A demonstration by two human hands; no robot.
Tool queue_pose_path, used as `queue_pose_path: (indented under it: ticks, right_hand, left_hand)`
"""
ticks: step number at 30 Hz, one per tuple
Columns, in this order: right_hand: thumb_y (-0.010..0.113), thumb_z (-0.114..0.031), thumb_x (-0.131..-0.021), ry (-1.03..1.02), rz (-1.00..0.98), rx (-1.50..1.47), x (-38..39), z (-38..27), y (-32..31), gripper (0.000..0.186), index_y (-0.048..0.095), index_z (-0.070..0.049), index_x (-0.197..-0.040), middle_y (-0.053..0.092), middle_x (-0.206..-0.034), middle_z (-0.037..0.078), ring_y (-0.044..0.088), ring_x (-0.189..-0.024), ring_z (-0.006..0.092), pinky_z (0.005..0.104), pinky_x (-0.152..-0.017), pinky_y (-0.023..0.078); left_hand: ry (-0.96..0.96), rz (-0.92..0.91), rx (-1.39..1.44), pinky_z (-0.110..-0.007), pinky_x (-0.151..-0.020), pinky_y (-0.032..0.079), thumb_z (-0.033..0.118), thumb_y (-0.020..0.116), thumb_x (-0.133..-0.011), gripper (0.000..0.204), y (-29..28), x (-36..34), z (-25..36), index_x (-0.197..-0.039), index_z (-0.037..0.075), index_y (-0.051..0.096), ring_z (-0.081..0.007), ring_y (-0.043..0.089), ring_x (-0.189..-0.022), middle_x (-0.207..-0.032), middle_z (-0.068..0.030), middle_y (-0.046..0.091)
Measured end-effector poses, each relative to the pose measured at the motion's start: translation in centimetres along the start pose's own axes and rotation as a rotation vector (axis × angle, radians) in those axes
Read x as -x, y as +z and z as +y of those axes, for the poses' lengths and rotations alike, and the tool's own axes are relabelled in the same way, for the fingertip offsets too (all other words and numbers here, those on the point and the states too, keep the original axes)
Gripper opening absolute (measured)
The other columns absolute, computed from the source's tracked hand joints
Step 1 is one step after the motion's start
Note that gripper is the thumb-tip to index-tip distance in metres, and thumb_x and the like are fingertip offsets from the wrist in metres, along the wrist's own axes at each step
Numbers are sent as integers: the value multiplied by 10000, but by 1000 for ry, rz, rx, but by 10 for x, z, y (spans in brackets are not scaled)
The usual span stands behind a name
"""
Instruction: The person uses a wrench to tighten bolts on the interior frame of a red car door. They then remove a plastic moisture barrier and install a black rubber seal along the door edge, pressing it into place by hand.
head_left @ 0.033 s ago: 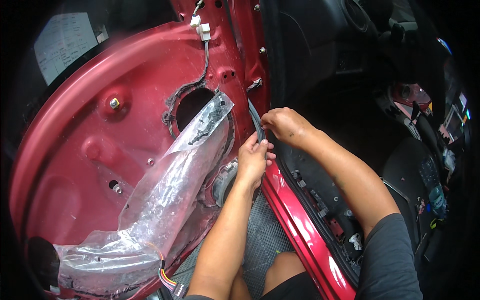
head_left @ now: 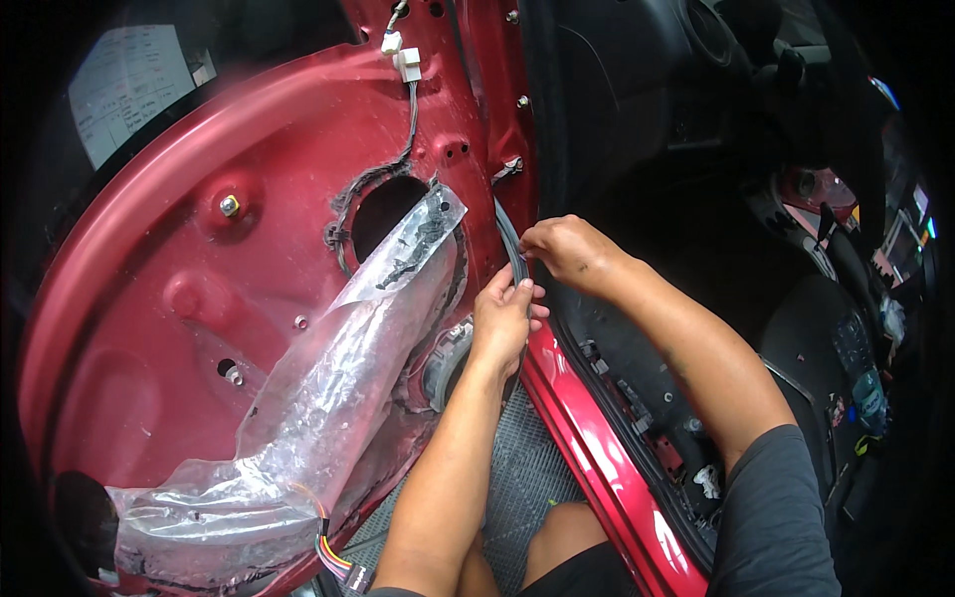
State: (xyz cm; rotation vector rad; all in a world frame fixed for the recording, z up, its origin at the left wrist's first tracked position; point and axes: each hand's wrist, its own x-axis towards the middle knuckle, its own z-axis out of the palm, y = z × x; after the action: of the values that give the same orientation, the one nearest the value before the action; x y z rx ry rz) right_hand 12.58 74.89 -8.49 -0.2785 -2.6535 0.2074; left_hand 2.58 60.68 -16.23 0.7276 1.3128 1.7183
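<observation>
A bundle of grey cables (head_left: 507, 227) runs down through the gap between the red car door (head_left: 109, 328) and the car body. My left hand (head_left: 505, 313) is closed around its lower part, thumb resting on top. Just above and to the right, my right hand (head_left: 569, 249) pinches with its fingertips at the bundle's right side; what lies between those fingertips is too small to make out. Clear plastic sheeting (head_left: 318, 408), partly peeled and folded, hangs on the door left of my left forearm. Behind that forearm a round speaker (head_left: 438, 373) is partly hidden.
White connectors (head_left: 407, 65) with wires hang at the door's upper edge. A multicoloured wire plug (head_left: 353, 575) dangles below the sheeting. The red door sill (head_left: 587, 448) runs under my right arm, beside the dark car interior (head_left: 676, 209). Textured grey flooring (head_left: 527, 448) shows below.
</observation>
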Motion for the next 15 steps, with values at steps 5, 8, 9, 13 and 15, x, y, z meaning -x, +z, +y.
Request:
queue_pose_path:
  ticks: [5,8,9,13,15]
  right_hand:
    - [710,-86,-938,-1,-26,46,-1,-5,-5,105,760,-18,-1001,770,-993,168,748,-992,383,472,-883,602]
    - [713,-98,-916,-46,-79,167,-4,-11,-10,103,747,-15,-968,757,-966,165,736,-988,376,469,-884,598]
    - [714,-103,-907,-84,-77,195,-5,-11,-11,106,740,-13,-957,752,-955,164,732,-982,374,469,-881,597]
    - [793,-198,-811,-105,-176,274,-11,-14,-14,259,766,-10,-988,775,-1032,179,744,-1059,376,465,-937,597]
    - [747,-162,-845,-157,-126,283,-11,-12,-9,174,732,-16,-940,751,-958,161,731,-991,369,467,-887,597]
  left_hand:
    - [3,5,-16,-247,-640,546,126,583,-1133,437,-1,0,1,-1563,62,542,-119,679,-776,-1053,-50,709]
    - [11,15,-27,-244,-636,538,121,581,-1132,421,-1,0,-1,-1548,58,560,-115,673,-771,-1048,-46,706]
    - [15,19,-32,-243,-633,534,119,579,-1132,418,0,0,-2,-1545,57,563,-113,670,-768,-1045,-43,705]
    - [62,12,-63,-237,-618,517,114,570,-1133,407,0,-1,-2,-1536,51,572,-100,649,-744,-1020,-30,689]
    - [61,9,-63,-231,-607,503,111,564,-1135,399,0,-1,-2,-1529,51,581,-92,630,-716,-1000,-21,675]
